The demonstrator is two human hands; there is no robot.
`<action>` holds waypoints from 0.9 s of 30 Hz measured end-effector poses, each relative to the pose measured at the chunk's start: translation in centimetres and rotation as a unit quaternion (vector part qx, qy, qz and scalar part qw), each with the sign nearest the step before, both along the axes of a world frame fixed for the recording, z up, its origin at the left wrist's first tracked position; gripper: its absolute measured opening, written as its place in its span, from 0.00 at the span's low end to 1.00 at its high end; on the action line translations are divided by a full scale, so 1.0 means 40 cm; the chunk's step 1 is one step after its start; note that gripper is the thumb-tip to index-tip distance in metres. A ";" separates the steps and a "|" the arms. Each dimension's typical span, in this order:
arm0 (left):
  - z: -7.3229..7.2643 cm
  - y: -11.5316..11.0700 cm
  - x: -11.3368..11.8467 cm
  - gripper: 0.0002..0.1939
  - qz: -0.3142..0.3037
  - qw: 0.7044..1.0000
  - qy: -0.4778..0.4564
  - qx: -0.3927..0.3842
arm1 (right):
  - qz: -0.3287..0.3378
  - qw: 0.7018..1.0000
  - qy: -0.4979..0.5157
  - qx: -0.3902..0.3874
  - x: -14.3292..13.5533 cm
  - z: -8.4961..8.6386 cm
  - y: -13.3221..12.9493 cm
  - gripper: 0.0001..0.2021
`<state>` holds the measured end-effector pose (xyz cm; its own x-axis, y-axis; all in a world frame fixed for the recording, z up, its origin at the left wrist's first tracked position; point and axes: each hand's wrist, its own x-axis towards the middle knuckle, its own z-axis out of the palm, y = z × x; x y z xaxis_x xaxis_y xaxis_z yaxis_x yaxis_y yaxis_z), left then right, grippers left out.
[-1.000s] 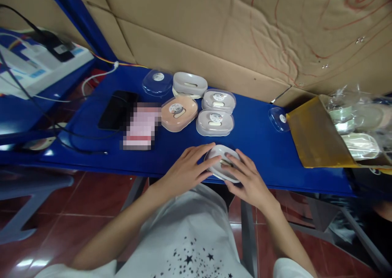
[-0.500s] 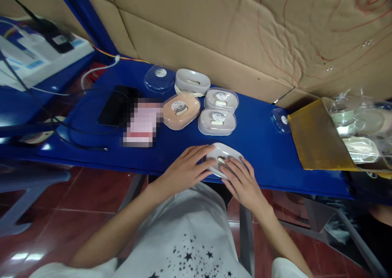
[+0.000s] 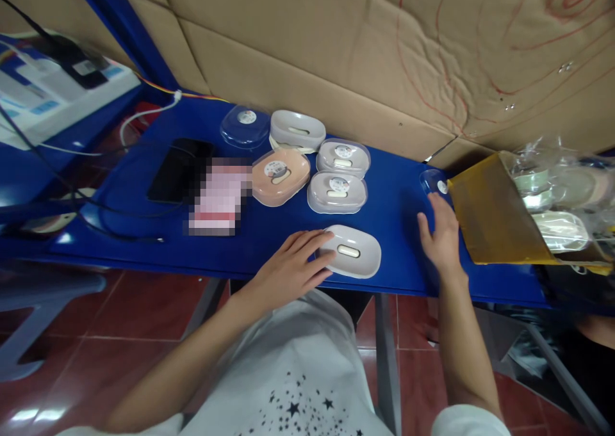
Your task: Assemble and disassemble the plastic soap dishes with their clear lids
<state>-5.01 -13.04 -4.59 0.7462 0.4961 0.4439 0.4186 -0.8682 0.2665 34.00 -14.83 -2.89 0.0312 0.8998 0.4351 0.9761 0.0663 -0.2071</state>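
Observation:
A whitish soap dish (image 3: 362, 266) with a slot in its middle lies on the blue table near the front edge. My left hand (image 3: 298, 263) rests its outstretched fingers on the dish's left end. Over to the right, my right hand (image 3: 441, 236) is open, thumb apart, its fingertips at the near edge of a small clear plastic lid (image 3: 430, 180) with a white round label. Whether they touch the lid I cannot tell. Behind the dish stand two similar dishes with clear labelled lids, the nearer dish (image 3: 319, 199) and the farther dish (image 3: 358, 157).
A peach dish (image 3: 293, 180), stacked pale dishes (image 3: 307, 125) and another clear lid (image 3: 240, 132) stand farther back. Left lie a black phone (image 3: 175, 173), a pixelated pink item (image 3: 216, 199) and cables. An open carton (image 3: 490, 225) of wrapped dishes is right; cardboard (image 3: 312, 52) walls the back.
My right hand has left the dish and moved right to the small clear lid. My left hand stays at the dish's left end.

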 end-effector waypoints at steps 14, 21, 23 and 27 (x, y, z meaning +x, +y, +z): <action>-0.011 0.002 -0.007 0.13 -0.005 0.997 -0.022 -0.076 | -0.057 0.994 0.097 0.009 0.067 -0.031 -0.016 0.27; -0.015 0.000 -0.012 0.29 0.021 0.987 -0.072 -0.142 | 0.222 0.962 0.145 -0.060 -0.233 0.028 -0.154 0.29; -0.019 0.001 -0.012 0.31 0.021 0.984 -0.085 -0.157 | 0.260 0.955 0.127 -0.070 -0.281 0.030 -0.152 0.30; -0.023 0.001 -0.012 0.33 0.024 0.978 -0.086 -0.186 | 0.277 0.955 0.067 -0.079 -0.308 0.023 -0.124 0.29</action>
<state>-5.51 -12.98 -5.51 0.6486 0.6795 0.3430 0.3772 -0.6784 0.6305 21.69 -19.79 -1.99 -0.4232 0.8486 0.3173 0.7646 0.5224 -0.3774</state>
